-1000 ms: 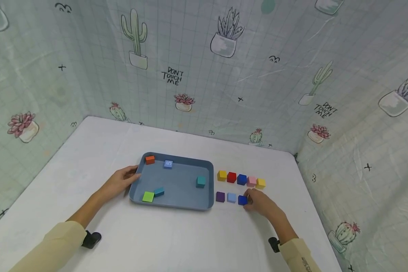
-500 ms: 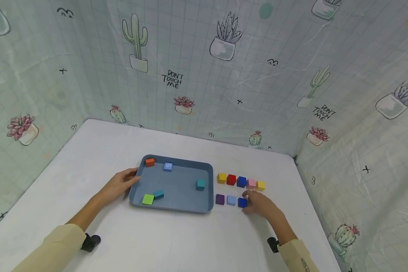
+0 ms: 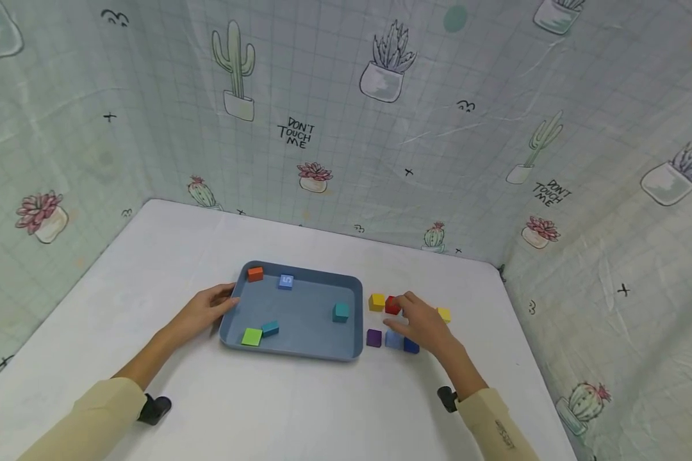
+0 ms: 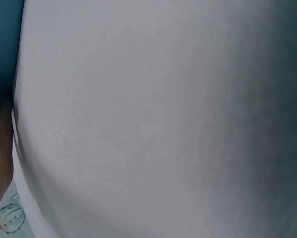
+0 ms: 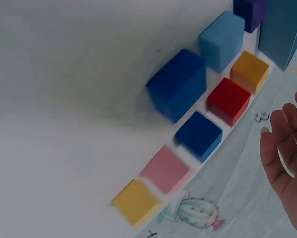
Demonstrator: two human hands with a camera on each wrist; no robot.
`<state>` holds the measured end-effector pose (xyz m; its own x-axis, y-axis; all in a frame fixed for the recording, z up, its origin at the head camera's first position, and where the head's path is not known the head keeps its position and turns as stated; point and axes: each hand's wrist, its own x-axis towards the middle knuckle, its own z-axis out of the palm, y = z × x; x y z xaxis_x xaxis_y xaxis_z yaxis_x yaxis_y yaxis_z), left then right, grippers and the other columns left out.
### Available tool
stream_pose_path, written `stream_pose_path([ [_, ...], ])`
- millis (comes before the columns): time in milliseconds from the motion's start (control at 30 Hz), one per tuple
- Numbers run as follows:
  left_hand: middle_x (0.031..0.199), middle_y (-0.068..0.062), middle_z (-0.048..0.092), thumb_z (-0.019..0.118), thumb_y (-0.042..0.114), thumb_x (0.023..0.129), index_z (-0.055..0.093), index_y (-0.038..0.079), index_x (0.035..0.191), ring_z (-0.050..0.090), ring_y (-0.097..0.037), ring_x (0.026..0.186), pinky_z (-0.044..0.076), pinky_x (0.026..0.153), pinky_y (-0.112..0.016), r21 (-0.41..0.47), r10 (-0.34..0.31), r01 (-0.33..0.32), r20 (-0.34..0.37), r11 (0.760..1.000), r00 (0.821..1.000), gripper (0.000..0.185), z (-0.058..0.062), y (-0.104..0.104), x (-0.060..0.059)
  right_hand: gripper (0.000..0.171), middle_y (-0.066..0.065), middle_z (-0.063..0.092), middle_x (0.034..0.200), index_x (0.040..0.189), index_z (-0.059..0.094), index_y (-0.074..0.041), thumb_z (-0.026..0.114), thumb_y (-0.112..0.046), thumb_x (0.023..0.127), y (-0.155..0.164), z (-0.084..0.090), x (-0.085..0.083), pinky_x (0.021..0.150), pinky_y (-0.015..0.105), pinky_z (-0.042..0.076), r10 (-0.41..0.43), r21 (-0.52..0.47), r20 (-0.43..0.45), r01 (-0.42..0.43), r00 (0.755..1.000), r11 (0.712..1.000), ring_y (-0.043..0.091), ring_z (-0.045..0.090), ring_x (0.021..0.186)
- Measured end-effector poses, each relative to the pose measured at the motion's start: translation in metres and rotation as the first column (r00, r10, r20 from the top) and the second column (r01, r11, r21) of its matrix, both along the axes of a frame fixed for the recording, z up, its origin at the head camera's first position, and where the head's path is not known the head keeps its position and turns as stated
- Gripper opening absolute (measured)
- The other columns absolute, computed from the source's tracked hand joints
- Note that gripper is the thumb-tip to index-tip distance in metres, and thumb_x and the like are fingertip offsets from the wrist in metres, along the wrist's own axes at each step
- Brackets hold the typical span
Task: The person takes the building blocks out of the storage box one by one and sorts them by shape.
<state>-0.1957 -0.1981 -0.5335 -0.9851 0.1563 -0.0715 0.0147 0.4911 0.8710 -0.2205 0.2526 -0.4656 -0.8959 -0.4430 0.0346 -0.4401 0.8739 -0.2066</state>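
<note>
1. The left hand (image 3: 204, 309) is resting with relaxed, straight fingers against the left rim of the blue tray (image 3: 300, 349), touching it without curling round it.
2. The right hand (image 3: 421, 322) is hovering over the two rows of cubes to the right of the tray, fingers spread apart and holding nothing; the right wrist view is showing the open fingers (image 5: 282, 144) clear of the cubes.
3. The far row is sitting on the table (image 3: 300, 410): a yellow cube (image 3: 377, 301), a red cube (image 3: 392, 305), then a dark blue cube (image 5: 199, 135) and a pink cube (image 5: 164, 168), both hidden under the hand in the head view, and a second yellow cube (image 3: 444, 314) at the right end.
4. The near row is lying just beside the tray's right wall: a purple cube (image 3: 373, 337), a light blue cube (image 3: 393, 340) and another dark blue cube (image 3: 411, 346), partly covered by the hand.
5. Inside the tray, an orange cube (image 3: 255, 273) and a numbered blue cube (image 3: 286, 282) are sitting near the far wall, a teal cube (image 3: 340, 312) at the right, and a green tile (image 3: 251, 336) touching a small teal block (image 3: 270, 328) at the near left.
</note>
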Motion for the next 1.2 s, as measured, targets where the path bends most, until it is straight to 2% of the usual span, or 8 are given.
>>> stream_pose_path([
  [133,0.139,-0.028,0.039,0.055,0.032,0.096,0.034,-0.006,0.141,0.040,-0.043,0.126,0.038,0.100,-0.049,0.008,0.001,-0.001,0.003,1.000,1.000,0.063,0.000,0.000,0.000,0.041,0.004,0.059,0.107,0.116,0.062,-0.010,0.068,-0.038,0.086,-0.018,0.001,-0.007,0.079,0.028,0.054,0.090,-0.019,-0.033,-0.091,0.995,0.996,0.015,0.058,0.088],
  [267,0.139,-0.029,0.039,0.055,0.032,0.096,0.033,-0.007,0.141,0.040,-0.043,0.125,0.039,0.100,-0.050,0.005,0.000,0.000,-0.004,1.000,1.000,0.064,0.001,0.000,0.000,0.040,0.005,0.059,0.107,0.119,0.061,-0.009,0.068,-0.033,0.087,-0.035,0.004,-0.013,0.076,0.027,0.053,0.168,-0.039,-0.045,-0.170,0.985,0.985,0.017,0.058,0.087],
  [467,0.139,-0.029,0.038,0.056,0.031,0.096,0.033,-0.007,0.141,0.040,-0.043,0.125,0.039,0.100,-0.049,0.016,0.001,-0.001,-0.001,1.000,1.000,0.063,0.003,0.001,0.000,0.040,0.004,0.059,0.105,0.120,0.060,-0.010,0.068,-0.032,0.088,-0.064,0.005,-0.015,0.079,0.027,0.052,0.266,0.029,-0.061,-0.264,0.962,0.964,0.014,0.056,0.090],
  [633,0.138,-0.029,0.039,0.056,0.031,0.096,0.034,-0.008,0.141,0.040,-0.044,0.125,0.039,0.100,-0.050,0.010,0.006,-0.006,0.000,1.000,1.000,0.063,0.003,0.001,0.000,0.038,0.001,0.059,0.107,0.120,0.061,-0.012,0.066,-0.034,0.089,-0.092,0.001,-0.012,0.082,0.025,0.051,0.352,0.076,-0.058,-0.348,0.934,0.934,0.014,0.056,0.092],
  [767,0.138,-0.030,0.039,0.056,0.031,0.096,0.034,-0.007,0.141,0.041,-0.044,0.124,0.039,0.100,-0.050,0.009,0.010,-0.010,0.002,1.000,1.000,0.063,0.002,0.000,0.001,0.031,-0.001,0.060,0.107,0.118,0.065,-0.017,0.066,-0.029,0.089,-0.113,0.000,-0.009,0.083,0.020,0.049,0.444,0.089,-0.061,-0.438,0.894,0.895,0.012,0.056,0.094],
  [1000,0.139,-0.029,0.038,0.056,0.032,0.096,0.034,-0.007,0.141,0.040,-0.043,0.125,0.039,0.100,-0.049,0.006,0.003,-0.003,0.002,1.000,1.000,0.064,0.000,0.000,0.000,0.024,-0.002,0.061,0.101,0.112,0.068,-0.020,0.068,-0.021,0.088,-0.147,0.004,-0.002,0.075,0.012,0.045,0.613,0.119,-0.086,-0.602,0.786,0.789,0.009,0.057,0.088],
  [1200,0.139,-0.029,0.038,0.055,0.031,0.096,0.033,-0.007,0.141,0.040,-0.043,0.126,0.038,0.100,-0.050,0.017,-0.004,0.004,0.002,1.000,1.000,0.063,0.000,-0.001,0.001,0.027,-0.003,0.061,0.106,0.117,0.066,-0.021,0.066,-0.023,0.090,-0.169,0.001,0.004,0.077,0.010,0.044,0.673,0.170,-0.087,-0.655,0.735,0.737,0.007,0.056,0.092],
])
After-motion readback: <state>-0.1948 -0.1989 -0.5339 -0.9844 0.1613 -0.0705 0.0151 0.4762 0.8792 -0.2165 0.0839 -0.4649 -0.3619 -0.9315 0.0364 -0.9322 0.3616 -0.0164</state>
